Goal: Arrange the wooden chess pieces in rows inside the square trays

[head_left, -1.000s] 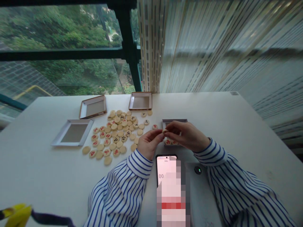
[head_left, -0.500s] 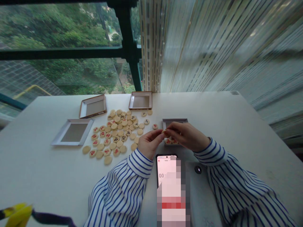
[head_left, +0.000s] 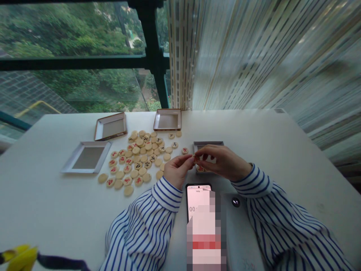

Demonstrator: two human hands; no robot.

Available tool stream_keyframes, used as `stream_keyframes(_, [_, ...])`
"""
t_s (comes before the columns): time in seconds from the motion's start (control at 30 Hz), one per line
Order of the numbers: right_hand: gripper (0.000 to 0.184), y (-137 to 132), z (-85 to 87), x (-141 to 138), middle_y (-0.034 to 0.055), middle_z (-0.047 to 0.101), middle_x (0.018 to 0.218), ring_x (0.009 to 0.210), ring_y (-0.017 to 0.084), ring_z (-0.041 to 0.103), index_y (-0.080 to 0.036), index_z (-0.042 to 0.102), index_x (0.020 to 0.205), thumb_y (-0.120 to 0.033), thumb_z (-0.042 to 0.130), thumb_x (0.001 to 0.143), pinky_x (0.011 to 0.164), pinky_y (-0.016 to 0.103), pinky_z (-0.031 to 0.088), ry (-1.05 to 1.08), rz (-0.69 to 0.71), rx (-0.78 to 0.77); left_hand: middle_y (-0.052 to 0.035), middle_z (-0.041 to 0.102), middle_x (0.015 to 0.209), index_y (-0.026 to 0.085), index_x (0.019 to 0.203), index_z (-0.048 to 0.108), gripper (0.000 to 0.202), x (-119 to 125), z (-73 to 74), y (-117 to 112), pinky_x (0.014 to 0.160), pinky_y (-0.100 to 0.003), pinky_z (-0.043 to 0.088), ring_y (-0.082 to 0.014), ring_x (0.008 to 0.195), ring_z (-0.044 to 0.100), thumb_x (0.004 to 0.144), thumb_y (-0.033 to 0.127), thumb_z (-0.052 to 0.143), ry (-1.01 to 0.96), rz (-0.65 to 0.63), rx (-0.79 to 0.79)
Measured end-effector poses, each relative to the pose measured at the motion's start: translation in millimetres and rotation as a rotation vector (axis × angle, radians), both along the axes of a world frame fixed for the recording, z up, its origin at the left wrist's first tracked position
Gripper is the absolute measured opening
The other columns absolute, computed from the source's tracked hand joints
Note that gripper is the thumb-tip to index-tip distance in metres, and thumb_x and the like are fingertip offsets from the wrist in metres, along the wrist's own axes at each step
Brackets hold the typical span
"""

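My left hand (head_left: 177, 171) and my right hand (head_left: 222, 162) meet over a small grey tray (head_left: 208, 144) on the white table (head_left: 42, 203). Both pinch one round cream game piece with red marking (head_left: 196, 158) between their fingertips. A few more red-marked pieces (head_left: 200, 169) lie in the tray under my right hand, partly hidden. A loose heap of cream round pieces with red or black characters (head_left: 139, 158) is spread on the table left of my hands.
Three more shallow square trays stand on the table: a white one (head_left: 87, 157) at the left, a brown one (head_left: 110, 126) behind it, another brown one (head_left: 167, 119) near the window. A phone (head_left: 197, 203) lies before me. A yellow object (head_left: 17, 256) shows at the bottom left.
My hands stayed together over the grey tray; the pinched piece turned so that its red mark shows, and my fingers shifted slightly.
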State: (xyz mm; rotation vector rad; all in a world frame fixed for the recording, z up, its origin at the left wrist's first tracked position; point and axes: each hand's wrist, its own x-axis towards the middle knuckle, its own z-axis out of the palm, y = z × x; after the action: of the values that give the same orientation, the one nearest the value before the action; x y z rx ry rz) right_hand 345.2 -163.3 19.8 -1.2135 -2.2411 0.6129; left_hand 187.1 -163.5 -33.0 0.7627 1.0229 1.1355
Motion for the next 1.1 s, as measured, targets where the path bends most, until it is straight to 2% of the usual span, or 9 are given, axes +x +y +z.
stream_keyframes(0.33, [0.025,0,1.8,1,0.0046,0.064,0.083,0.069,0.011,0.057,-0.017,0.06,0.101,-0.029,0.052,0.08,0.065,0.024,0.044,-0.038,0.037,0.026,-0.0058,0.068,0.067,0.012,0.079,0.069,0.03,0,1.1,-1,0.06,-0.025,0.048,-0.0102,0.056,0.059,0.055,0.031,0.074,0.023,-0.014,0.005])
stream_keyframes(0.67, [0.025,3,1.3,6,0.0051,0.065,0.082,0.069,0.012,0.058,-0.016,0.061,0.099,-0.03,0.05,0.082,0.065,0.023,0.045,-0.097,0.024,0.027,-0.0047,0.068,0.064,0.012,0.081,0.069,0.031,0,4.6,-1,0.06,-0.023,0.049,-0.0107,0.059,0.061,0.057,0.031,0.072,0.025,-0.012,-0.035])
stream_keyframes(0.83, [0.026,6,-0.2,12,0.0045,0.066,0.081,0.067,0.011,0.058,-0.016,0.062,0.098,-0.032,0.05,0.081,0.063,0.023,0.045,-0.128,0.007,0.025,-0.0044,0.067,0.062,0.011,0.082,0.068,0.029,0,3.3,-1,0.056,-0.023,0.05,-0.0124,0.058,0.062,0.059,0.029,0.07,0.184,0.018,0.022])
stream_keyframes(1.1, [0.023,11,-5.7,16,0.0052,0.066,0.086,0.071,0.013,0.059,-0.017,0.063,0.095,-0.03,0.048,0.082,0.065,0.024,0.043,-0.219,0.014,0.011,-0.0054,0.068,0.078,0.016,0.083,0.069,0.022,-1,-9.0,-3,0.06,-0.023,0.049,-0.0131,0.066,0.061,0.064,0.025,0.064,0.432,-0.023,0.23])
